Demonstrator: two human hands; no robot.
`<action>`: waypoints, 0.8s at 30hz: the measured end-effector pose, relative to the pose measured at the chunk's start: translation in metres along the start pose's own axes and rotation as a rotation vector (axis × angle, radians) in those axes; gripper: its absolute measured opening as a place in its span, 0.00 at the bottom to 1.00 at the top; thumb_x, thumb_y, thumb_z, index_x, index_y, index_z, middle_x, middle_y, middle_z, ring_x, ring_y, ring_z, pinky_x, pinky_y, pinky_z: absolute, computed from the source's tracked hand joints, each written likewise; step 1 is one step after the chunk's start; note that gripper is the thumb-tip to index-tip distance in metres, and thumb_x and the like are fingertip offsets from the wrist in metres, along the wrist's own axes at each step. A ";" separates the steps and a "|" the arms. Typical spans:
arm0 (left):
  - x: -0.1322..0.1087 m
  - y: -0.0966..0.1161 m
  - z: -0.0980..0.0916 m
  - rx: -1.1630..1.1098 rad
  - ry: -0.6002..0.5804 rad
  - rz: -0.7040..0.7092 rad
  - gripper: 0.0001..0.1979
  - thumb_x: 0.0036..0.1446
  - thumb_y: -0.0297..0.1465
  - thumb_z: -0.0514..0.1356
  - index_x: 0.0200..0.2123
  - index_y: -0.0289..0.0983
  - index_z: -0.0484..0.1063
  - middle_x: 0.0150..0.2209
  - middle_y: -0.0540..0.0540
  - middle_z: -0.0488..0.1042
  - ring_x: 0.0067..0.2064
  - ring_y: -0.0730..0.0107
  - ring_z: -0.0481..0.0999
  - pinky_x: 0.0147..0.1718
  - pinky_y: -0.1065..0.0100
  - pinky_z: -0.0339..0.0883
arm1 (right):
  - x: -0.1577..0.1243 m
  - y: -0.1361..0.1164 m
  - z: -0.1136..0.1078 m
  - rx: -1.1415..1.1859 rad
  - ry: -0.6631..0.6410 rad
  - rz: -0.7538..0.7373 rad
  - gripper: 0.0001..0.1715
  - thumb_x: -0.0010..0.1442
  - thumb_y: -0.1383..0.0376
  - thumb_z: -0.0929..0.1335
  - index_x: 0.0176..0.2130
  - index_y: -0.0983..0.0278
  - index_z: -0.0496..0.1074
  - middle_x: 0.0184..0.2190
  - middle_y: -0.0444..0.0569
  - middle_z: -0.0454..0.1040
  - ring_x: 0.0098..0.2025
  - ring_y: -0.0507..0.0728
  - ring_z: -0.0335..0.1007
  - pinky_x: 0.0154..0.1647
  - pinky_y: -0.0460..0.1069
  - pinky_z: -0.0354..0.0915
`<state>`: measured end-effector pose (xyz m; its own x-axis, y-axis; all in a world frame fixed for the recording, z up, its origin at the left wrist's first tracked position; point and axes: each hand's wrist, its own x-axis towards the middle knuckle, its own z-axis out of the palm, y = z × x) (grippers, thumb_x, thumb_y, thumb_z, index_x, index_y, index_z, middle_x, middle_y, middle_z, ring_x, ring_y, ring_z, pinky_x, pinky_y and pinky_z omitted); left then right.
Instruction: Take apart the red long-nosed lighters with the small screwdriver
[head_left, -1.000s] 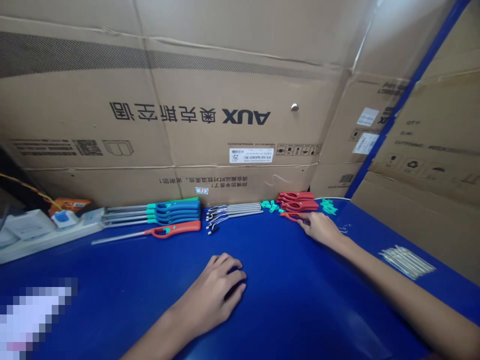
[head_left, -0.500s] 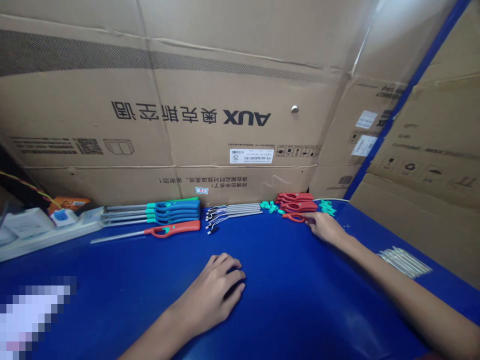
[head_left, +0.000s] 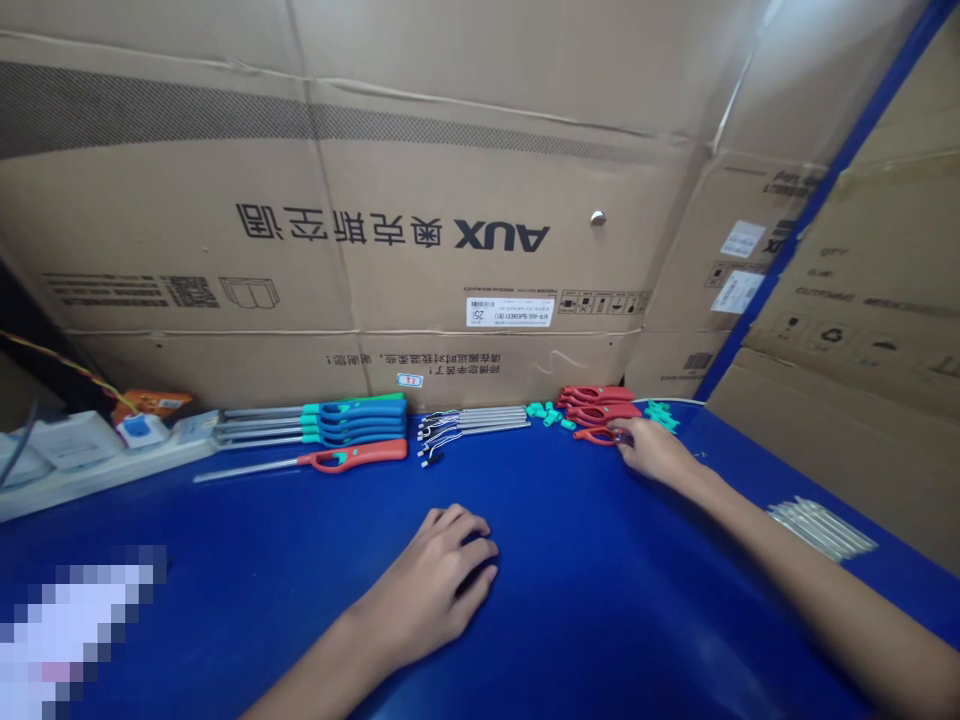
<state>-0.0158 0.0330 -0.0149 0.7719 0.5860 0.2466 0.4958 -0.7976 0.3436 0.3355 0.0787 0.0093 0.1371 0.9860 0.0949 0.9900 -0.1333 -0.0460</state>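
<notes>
My right hand [head_left: 654, 452] reaches to the back of the table, its fingertips closed on the rear end of a red lighter handle [head_left: 595, 436]. That handle lies at the front of a small stack of red lighter handles [head_left: 600, 411]. Small green parts [head_left: 547, 412] lie to the left of the stack, and more green pieces [head_left: 661, 416] are just behind my right hand. My left hand [head_left: 442, 575] rests palm down on the blue table [head_left: 555, 580], fingers loosely bent and apart, with nothing visible in it.
Silver rods [head_left: 491, 417] with wires lie back centre. Blue lighters [head_left: 360, 420] and a red lighter [head_left: 367, 456] with long metal tubes are left of them. A power strip [head_left: 112, 465] stands far left. Metal tubes [head_left: 823, 528] lie right. Cardboard [head_left: 420, 150] walls the back.
The whole view has shifted slightly, so things appear a little further right. My right hand stays at the red lighter handle, and my left hand keeps its place on the table.
</notes>
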 end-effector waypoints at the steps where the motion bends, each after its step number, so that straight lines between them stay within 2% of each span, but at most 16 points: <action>1: 0.000 0.000 0.000 -0.004 -0.001 0.000 0.10 0.64 0.29 0.53 0.42 0.41 0.74 0.46 0.44 0.73 0.48 0.60 0.70 0.49 0.54 0.63 | 0.000 -0.005 -0.002 0.005 0.004 -0.001 0.22 0.60 0.71 0.62 0.52 0.64 0.73 0.45 0.56 0.78 0.47 0.62 0.74 0.41 0.49 0.64; 5: -0.001 0.000 0.000 -0.009 -0.022 -0.017 0.10 0.64 0.29 0.53 0.43 0.41 0.73 0.46 0.45 0.72 0.49 0.60 0.69 0.50 0.52 0.62 | 0.011 -0.027 -0.004 0.039 -0.024 -0.024 0.17 0.62 0.66 0.63 0.49 0.61 0.74 0.43 0.53 0.79 0.45 0.60 0.75 0.37 0.47 0.64; 10: -0.002 -0.001 0.003 -0.007 -0.018 -0.030 0.10 0.64 0.30 0.53 0.44 0.42 0.73 0.47 0.46 0.72 0.50 0.60 0.69 0.51 0.52 0.60 | 0.033 -0.050 0.004 0.030 -0.118 0.002 0.12 0.63 0.65 0.64 0.39 0.68 0.76 0.38 0.58 0.78 0.40 0.61 0.75 0.35 0.49 0.65; 16: -0.002 -0.001 0.003 0.004 -0.005 -0.012 0.09 0.64 0.30 0.53 0.42 0.41 0.73 0.47 0.46 0.72 0.49 0.61 0.69 0.48 0.55 0.61 | 0.040 -0.067 0.007 0.003 -0.209 -0.005 0.16 0.65 0.58 0.66 0.48 0.66 0.70 0.46 0.51 0.73 0.43 0.56 0.72 0.44 0.55 0.70; 20: -0.002 0.000 0.003 0.005 -0.002 -0.007 0.09 0.64 0.30 0.52 0.42 0.41 0.73 0.46 0.46 0.72 0.48 0.61 0.69 0.47 0.56 0.61 | 0.042 -0.074 0.004 0.016 -0.207 -0.042 0.13 0.65 0.64 0.65 0.46 0.66 0.73 0.44 0.55 0.76 0.45 0.60 0.74 0.43 0.54 0.69; 24: -0.003 0.001 0.003 0.013 -0.004 0.000 0.09 0.64 0.30 0.53 0.42 0.40 0.72 0.46 0.46 0.72 0.48 0.61 0.69 0.47 0.55 0.61 | 0.045 -0.076 0.007 0.040 -0.176 -0.067 0.19 0.59 0.71 0.63 0.48 0.64 0.76 0.44 0.60 0.78 0.46 0.66 0.75 0.40 0.52 0.67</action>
<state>-0.0168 0.0301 -0.0186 0.7734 0.5855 0.2432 0.5008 -0.7994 0.3319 0.2667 0.1339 0.0102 0.0593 0.9953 -0.0763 0.9942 -0.0658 -0.0847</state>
